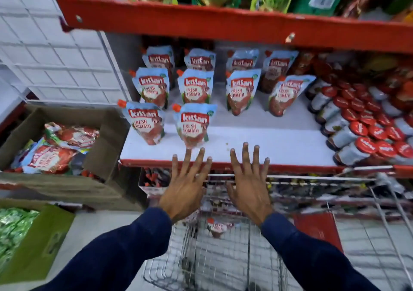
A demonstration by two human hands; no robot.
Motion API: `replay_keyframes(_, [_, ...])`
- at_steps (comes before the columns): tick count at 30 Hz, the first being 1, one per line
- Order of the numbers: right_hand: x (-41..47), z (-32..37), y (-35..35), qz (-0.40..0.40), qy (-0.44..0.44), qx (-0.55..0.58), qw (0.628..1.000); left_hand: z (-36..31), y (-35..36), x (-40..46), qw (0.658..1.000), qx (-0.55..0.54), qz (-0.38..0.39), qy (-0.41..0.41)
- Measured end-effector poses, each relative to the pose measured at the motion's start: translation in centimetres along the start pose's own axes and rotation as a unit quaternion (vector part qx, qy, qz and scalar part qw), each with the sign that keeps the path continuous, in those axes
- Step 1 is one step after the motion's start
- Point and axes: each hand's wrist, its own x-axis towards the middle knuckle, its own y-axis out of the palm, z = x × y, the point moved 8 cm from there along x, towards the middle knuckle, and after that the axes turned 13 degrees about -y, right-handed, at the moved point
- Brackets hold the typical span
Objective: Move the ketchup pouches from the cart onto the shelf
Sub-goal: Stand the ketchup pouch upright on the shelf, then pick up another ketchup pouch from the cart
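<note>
Fingers spread and empty, both of my hands hover over the front lip of the shelf (268,143): the left hand (186,185) just below the nearest ketchup pouches, the right hand (249,183) beside it over the bare white stretch, neither clamped on anything. Ten Kissan Fresh Tomato pouches (194,124) stand upright on the shelf in rows running back, spouts at the upper left, labels facing me; I judge they are fronted that way so shoppers can read them, and the third row is only half filled, leaving open board to the right of the front pair. One more pouch (216,227) lies in the wire cart (223,257) directly under my wrists, so I read this as the gap between placing and reaching down again. Around the work: red-capped jars (357,132) crowd the right end of the same shelf, lying tilted toward me, and they bound how far right the new row can run. A cardboard box (67,147) at the left holds more pouches of what looks like the same kind, lying flat, and a green carton (38,241) sits below it. The upper red shelf edge (223,24) overhangs the back rows, so reaching deep means going under it, while the cart rim (290,176) sits just below the shelf lip.
</note>
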Motion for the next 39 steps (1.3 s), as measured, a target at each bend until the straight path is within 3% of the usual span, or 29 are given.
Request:
replay_keyframes(9, [-9.6,-2.0,11.0,0.165,0.039,-0.019,0.985,-3.4,12.8,-7.0,0.984,0.001,0.178,0.01])
replay_keyframes(15, [-12.0,-2.7,17.2,0.275,0.04,0.056,0.959,-4.6,19.0,-8.3,0.959,-0.03,0.28,-0.013])
replay_keyframes(24, [-9.9,-4.2,18.8,0.248,0.074,0.094,0.961,-4.0,21.3,-5.8,0.952,-0.066,0.279,-0.104])
replay_keyframes(29, [-9.8,-4.6,19.1,0.241,0.047,0.088,0.965,-4.4,19.7,-5.3,0.946,-0.109,0.268,-0.145])
replay_keyframes(39, [-9.4,-5.3,7.9,0.141,0.033,0.153,0.978,-5.6,10.5,-5.4,0.96,-0.171,0.187,-0.122])
